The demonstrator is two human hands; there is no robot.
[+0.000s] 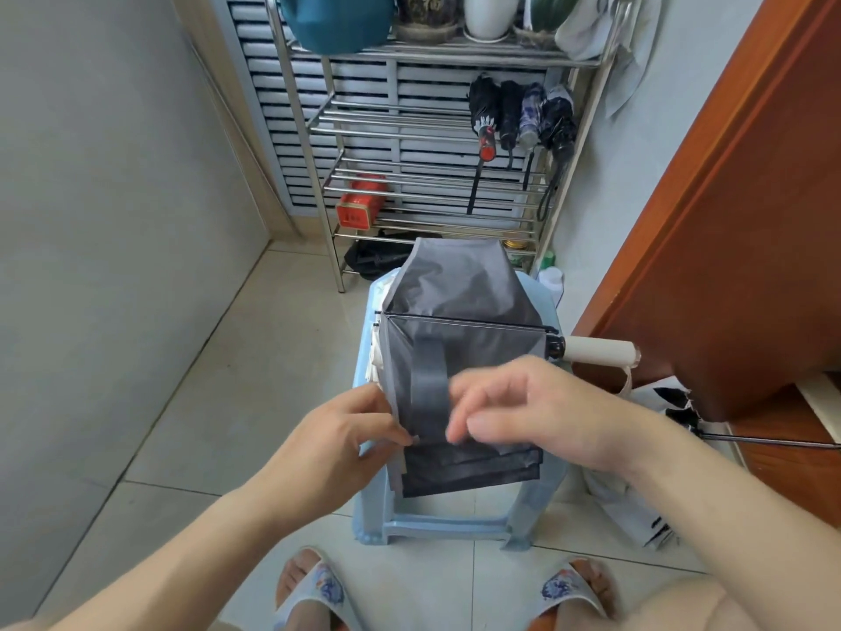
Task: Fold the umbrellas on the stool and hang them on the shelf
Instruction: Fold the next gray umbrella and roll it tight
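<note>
umbrellas hanging on shelf: four | grey umbrella on stool: one | umbrella on floor: one | hands: two | slippers: two

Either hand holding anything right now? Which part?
Left hand pinches the grey umbrella canopy at its left edge, beside the strap. Right hand is blurred; its grip cannot be told.

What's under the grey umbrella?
The grey umbrella lies on a light blue plastic stool, with some white fabric at its left edge. The stool's seat is mostly covered.
</note>
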